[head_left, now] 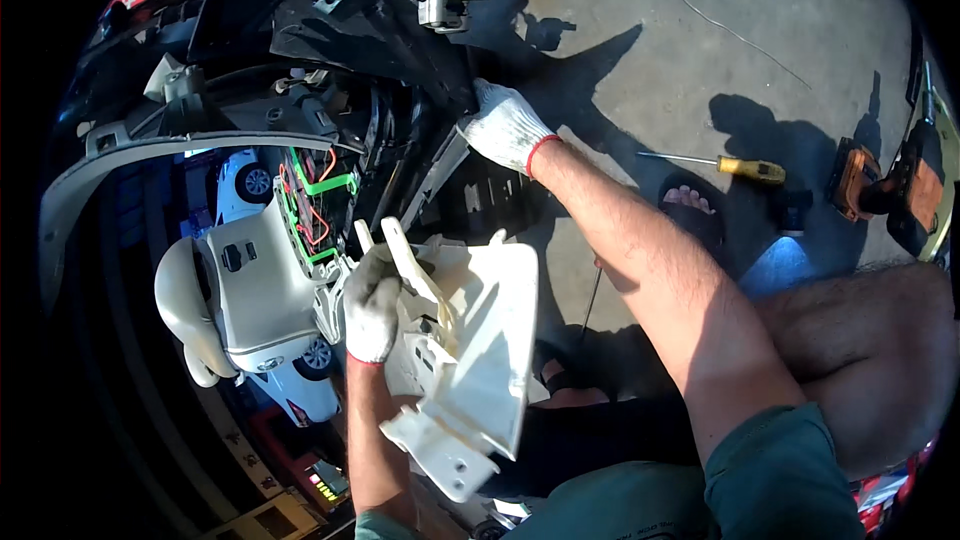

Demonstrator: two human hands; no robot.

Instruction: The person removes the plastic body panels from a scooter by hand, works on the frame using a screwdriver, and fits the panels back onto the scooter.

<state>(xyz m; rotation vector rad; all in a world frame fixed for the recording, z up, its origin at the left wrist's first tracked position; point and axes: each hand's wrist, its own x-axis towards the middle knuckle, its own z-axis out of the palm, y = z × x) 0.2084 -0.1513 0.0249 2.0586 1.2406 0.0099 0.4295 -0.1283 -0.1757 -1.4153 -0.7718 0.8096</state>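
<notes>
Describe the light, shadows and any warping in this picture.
Head view: strong light whitens the cream plastic panel in the gloved left hand; head view: crisp shadows darken the concrete floor near the yellow-handled screwdriver; head view: fisheye warping, black corners.

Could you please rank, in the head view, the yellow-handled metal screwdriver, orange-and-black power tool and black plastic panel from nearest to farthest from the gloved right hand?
1. Black plastic panel: against the right hand, upper left.
2. Yellow-handled screwdriver: rightward, on the ground.
3. Orange-and-black power tool: farther right.
</notes>
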